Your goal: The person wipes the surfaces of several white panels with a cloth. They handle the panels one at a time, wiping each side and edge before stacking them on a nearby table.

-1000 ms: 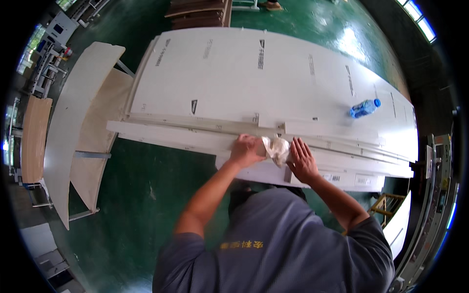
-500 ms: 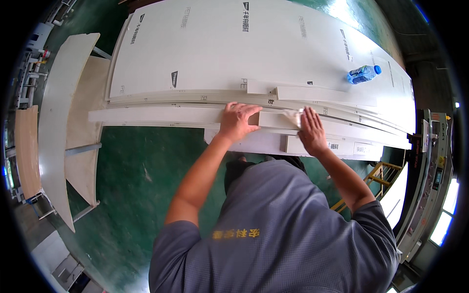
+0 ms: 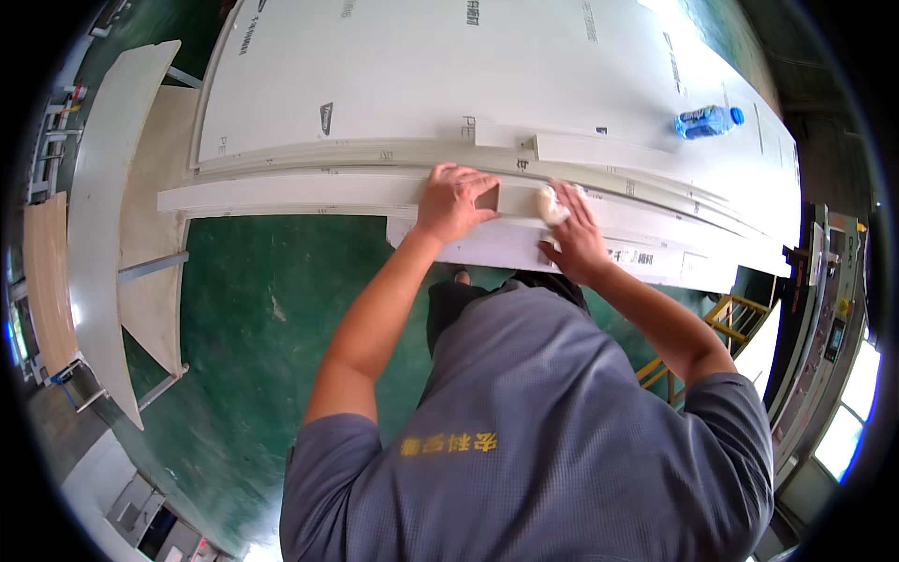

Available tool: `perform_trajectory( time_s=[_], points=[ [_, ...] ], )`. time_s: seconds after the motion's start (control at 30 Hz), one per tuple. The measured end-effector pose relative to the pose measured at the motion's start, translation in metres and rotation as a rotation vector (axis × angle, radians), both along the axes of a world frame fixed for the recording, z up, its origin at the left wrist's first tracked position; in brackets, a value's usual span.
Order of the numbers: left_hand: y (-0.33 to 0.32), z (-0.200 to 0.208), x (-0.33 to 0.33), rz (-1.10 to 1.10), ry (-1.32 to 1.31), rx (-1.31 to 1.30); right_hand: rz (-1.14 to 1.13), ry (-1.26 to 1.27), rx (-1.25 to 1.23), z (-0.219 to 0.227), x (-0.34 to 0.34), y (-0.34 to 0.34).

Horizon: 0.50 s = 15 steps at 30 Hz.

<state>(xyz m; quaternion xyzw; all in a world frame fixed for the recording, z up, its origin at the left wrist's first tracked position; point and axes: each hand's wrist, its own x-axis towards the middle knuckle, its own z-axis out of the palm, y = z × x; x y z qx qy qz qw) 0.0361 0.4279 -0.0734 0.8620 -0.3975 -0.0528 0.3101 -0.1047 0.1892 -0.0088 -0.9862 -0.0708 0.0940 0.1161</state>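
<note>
My left hand spans a narrow white board strip, fingers over its far edge and thumb at the near side. A brownish patch shows between thumb and forefinger; I cannot tell whether it is a separate piece. To the right, my right hand presses a crumpled white cloth against the strip's top, with the palm down and fingers pointing away from me. Part of the cloth is hidden under the fingers. Both hands are close to the near edge of the stacked boards.
Large white panels lie stacked beyond my hands, with loose narrow strips on them. A blue-capped plastic bottle lies on its side at the right. Curved-looking panels lean at the left; a yellow ladder stands at right.
My right hand has moved left along the strip with the cloth, nearer my left hand. The left hand keeps its place on the strip. The whole view has shifted slightly.
</note>
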Motion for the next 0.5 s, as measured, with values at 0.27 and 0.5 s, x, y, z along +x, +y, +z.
perform_trajectory(
  time_s=[0.27, 0.5],
  points=[
    [-0.001, 0.01, 0.002, -0.019, 0.043, -0.03, 0.169, -0.052, -0.022, 0.001, -0.012, -0.017],
    [0.011, -0.013, 0.01, -0.028, -0.074, -0.075, 0.231, -0.245, -0.011, -0.022, 0.031, 0.056]
  ],
)
